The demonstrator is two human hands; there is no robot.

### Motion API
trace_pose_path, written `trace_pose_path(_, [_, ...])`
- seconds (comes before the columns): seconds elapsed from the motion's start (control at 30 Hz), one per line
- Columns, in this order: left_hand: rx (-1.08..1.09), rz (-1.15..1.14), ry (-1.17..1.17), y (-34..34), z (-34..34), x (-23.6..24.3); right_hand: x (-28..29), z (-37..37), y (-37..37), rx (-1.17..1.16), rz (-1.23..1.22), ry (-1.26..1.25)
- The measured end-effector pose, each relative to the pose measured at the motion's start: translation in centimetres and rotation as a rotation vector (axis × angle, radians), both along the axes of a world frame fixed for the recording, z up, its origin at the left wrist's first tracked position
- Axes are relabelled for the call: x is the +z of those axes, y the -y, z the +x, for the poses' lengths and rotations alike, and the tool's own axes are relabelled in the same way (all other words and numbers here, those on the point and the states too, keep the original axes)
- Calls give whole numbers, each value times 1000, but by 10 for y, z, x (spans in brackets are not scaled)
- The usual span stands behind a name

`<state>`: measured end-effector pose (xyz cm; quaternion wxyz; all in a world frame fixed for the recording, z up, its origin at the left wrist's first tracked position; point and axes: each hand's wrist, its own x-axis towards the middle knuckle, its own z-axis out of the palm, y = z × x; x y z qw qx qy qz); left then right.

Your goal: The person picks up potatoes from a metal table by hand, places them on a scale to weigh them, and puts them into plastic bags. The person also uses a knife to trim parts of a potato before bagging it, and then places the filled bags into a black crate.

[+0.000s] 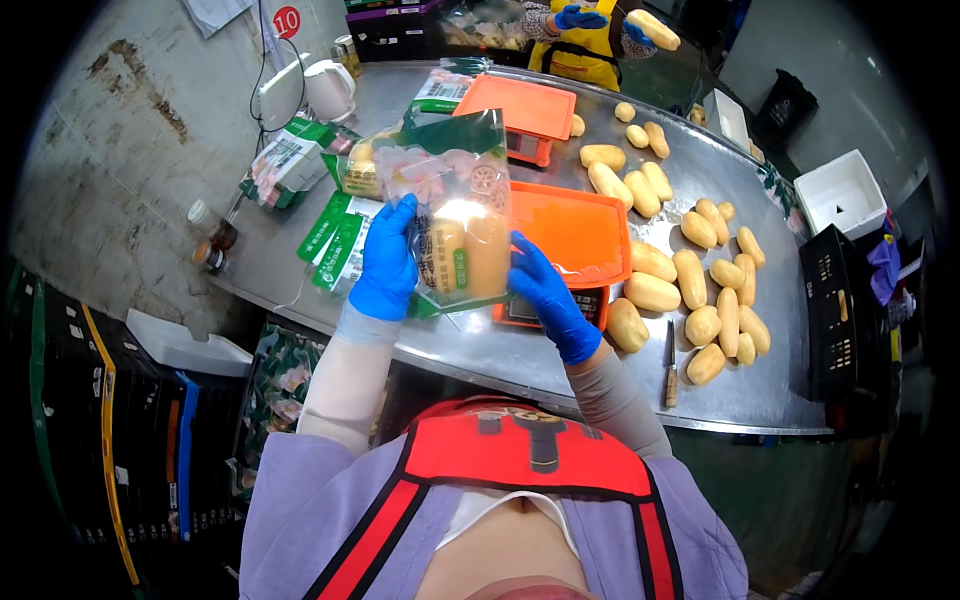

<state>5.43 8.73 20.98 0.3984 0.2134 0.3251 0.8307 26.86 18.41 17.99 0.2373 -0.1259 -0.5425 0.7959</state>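
Note:
A clear plastic bag (462, 265) with green edges and a lotus print is held up in front of me, with pale peeled lotus root pieces inside. My left hand (386, 265) grips its left side, thumb against the front. At the lower right edge of the bag, my right hand (548, 297) closes its fingers on the plastic. Both hands wear blue gloves. Just behind the bag is an orange weighing scale (575, 235), its display partly hidden by my right hand. Several loose lotus root pieces (690, 278) lie to the right on the metal table (470, 350).
A knife (671, 375) lies near the table's front edge. Farther back stand a second orange scale (520, 105), a filled bag (362, 170) and a white kettle (329, 90). Flat green-and-white bags (340, 240) lie left. Across the table, a gloved person (583, 50) holds a lotus root.

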Motion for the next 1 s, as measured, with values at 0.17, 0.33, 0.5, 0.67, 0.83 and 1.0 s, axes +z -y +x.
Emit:
trace_pose_path(0.17, [-135, 17, 169, -6, 7, 4, 10, -4, 1, 16, 327, -19])
trace_pose_path(0.33, [-200, 52, 207, -9, -10, -13, 22, -5, 6, 15, 288, -8])
trace_pose_path(0.5, [-173, -67, -60, -5, 7, 14, 2, -7, 4, -126, 372, 38])
trace_pose_path(0.67, [-274, -362, -370, 5, -1, 11, -1, -8, 1, -134, 436, 150])
trace_pose_path(0.83, [-241, -296, -159, 0, -9, -13, -4, -17, 4, -34, 285, 100])
trace_pose_path(1.0, [-233, -314, -112, -4, -22, -28, -11, -26, -1, -16, 179, 105])
